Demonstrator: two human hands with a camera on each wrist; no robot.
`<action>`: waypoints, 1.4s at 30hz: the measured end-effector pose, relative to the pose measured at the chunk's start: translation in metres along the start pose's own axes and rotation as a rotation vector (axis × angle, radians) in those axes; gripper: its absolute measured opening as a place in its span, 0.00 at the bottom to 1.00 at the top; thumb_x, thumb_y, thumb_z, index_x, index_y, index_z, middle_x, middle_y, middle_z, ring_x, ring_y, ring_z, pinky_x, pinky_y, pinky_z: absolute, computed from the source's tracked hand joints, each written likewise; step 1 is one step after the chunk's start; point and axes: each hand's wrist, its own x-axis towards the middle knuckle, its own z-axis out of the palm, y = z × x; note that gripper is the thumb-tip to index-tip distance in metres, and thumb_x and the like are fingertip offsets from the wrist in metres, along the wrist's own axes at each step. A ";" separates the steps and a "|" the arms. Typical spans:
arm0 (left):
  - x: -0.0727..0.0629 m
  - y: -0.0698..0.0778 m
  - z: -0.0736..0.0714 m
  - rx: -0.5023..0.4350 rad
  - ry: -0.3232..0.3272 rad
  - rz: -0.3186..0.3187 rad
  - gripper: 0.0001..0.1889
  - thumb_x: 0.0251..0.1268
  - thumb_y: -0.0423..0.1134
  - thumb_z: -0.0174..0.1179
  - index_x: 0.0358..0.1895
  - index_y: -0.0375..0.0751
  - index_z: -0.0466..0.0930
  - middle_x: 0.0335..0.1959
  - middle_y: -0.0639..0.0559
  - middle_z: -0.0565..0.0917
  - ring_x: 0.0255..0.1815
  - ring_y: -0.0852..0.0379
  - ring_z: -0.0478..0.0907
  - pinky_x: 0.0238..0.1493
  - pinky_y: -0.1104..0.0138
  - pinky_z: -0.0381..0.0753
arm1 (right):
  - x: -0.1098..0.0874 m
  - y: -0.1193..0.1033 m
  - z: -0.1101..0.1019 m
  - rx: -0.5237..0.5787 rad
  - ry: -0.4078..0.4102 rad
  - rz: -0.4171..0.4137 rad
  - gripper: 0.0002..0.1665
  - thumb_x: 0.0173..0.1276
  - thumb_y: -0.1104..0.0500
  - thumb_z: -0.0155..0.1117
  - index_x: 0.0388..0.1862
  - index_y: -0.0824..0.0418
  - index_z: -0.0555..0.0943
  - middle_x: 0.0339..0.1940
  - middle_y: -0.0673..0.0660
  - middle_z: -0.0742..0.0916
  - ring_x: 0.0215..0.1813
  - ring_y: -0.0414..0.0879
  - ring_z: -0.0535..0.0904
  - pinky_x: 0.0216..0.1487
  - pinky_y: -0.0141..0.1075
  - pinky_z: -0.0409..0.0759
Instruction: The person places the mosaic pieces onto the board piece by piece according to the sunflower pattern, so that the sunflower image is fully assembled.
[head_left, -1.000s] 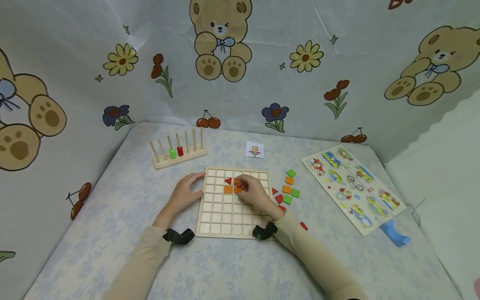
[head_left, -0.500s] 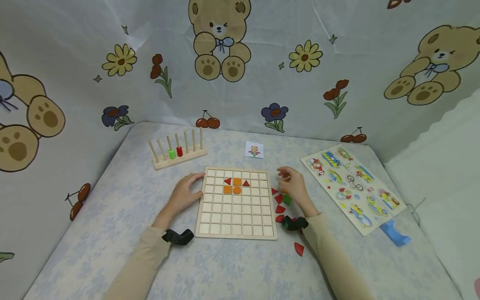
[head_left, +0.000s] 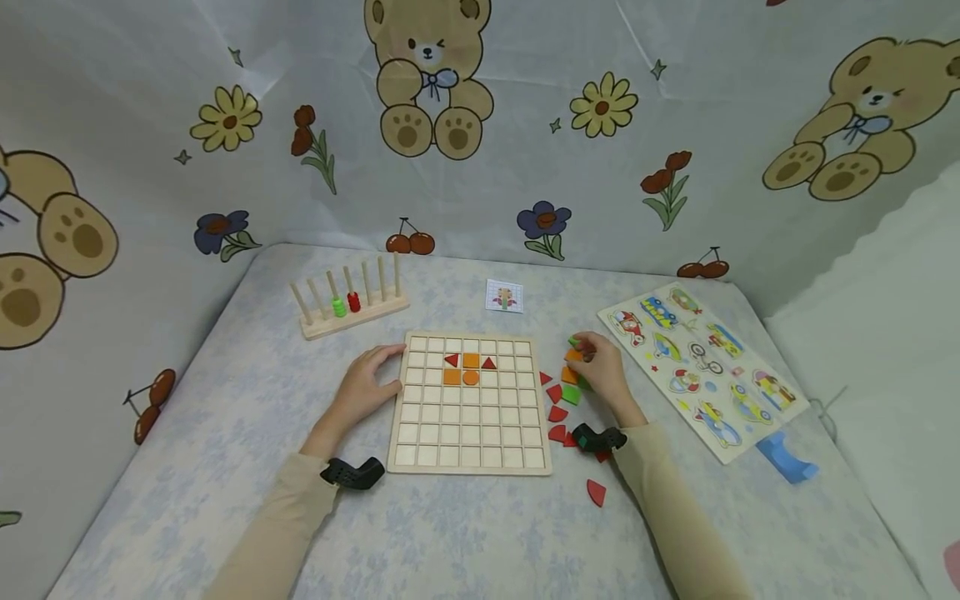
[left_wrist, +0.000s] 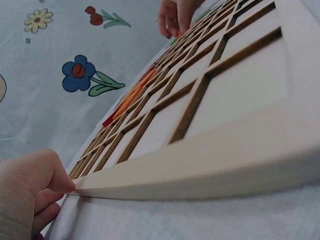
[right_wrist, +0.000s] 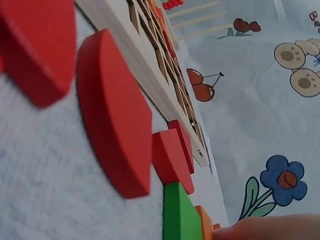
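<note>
A white tablecloth with a pale blue pattern point(head_left: 480, 542) is covering the work surface. Nearest, a red quarter-circle tile point(head_left: 596, 492) is lying apart, right of and below the board. Black wrist devices point(head_left: 352, 473) are sitting at both beige-sleeved wrists. The square pale wooden grid board point(head_left: 470, 434) is lying flat between the hands. The left hand point(head_left: 363, 385) is touching the board's left edge, its fingers relaxed and spread from the thumb. Within the upper grid, two red triangles point(head_left: 452, 360), two orange squares point(head_left: 471, 360) and one orange circle point(head_left: 470, 378) are occupying cells. The right hand point(head_left: 606, 371) is bending its fingers over loose orange square tiles point(head_left: 570, 375); whether they are grasping one, cannot tell. A green tile point(head_left: 572, 395) is lying just beside these. Further right, a pale wooden vehicle puzzle point(head_left: 726, 452) is partly overlying a blue curved object point(head_left: 786, 459). Farther back, a wooden peg rack point(head_left: 322, 326) is carrying green and red beads; a small printed card point(head_left: 504, 296) is lying near the bear-and-flower backdrop point(head_left: 315, 50).
</note>
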 end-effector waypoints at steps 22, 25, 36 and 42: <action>0.000 0.000 -0.001 -0.007 -0.007 0.001 0.30 0.56 0.35 0.62 0.66 0.44 0.71 0.65 0.44 0.74 0.68 0.43 0.66 0.69 0.46 0.62 | -0.036 -0.069 0.074 0.287 -0.223 -0.273 0.18 0.60 0.74 0.62 0.49 0.67 0.80 0.49 0.64 0.83 0.53 0.57 0.80 0.53 0.43 0.81; 0.000 0.000 -0.002 -0.004 -0.007 -0.001 0.30 0.56 0.35 0.62 0.66 0.44 0.70 0.65 0.45 0.73 0.69 0.43 0.66 0.69 0.46 0.61 | -0.037 -0.071 0.076 0.328 -0.181 -0.278 0.16 0.60 0.77 0.59 0.48 0.70 0.80 0.49 0.66 0.82 0.54 0.58 0.80 0.55 0.42 0.81; -0.001 0.002 -0.004 -0.002 -0.013 -0.021 0.30 0.57 0.36 0.62 0.66 0.44 0.70 0.66 0.44 0.73 0.69 0.43 0.65 0.69 0.45 0.61 | -0.047 -0.095 0.069 0.263 -0.197 -0.290 0.13 0.60 0.75 0.61 0.45 0.73 0.81 0.44 0.68 0.83 0.44 0.60 0.80 0.47 0.49 0.81; 0.000 0.001 -0.001 0.006 -0.014 -0.023 0.30 0.56 0.36 0.61 0.66 0.46 0.70 0.66 0.45 0.72 0.69 0.43 0.65 0.69 0.44 0.61 | -0.031 -0.071 0.058 0.244 -0.104 -0.266 0.14 0.62 0.71 0.61 0.48 0.70 0.81 0.43 0.65 0.85 0.43 0.56 0.80 0.43 0.38 0.81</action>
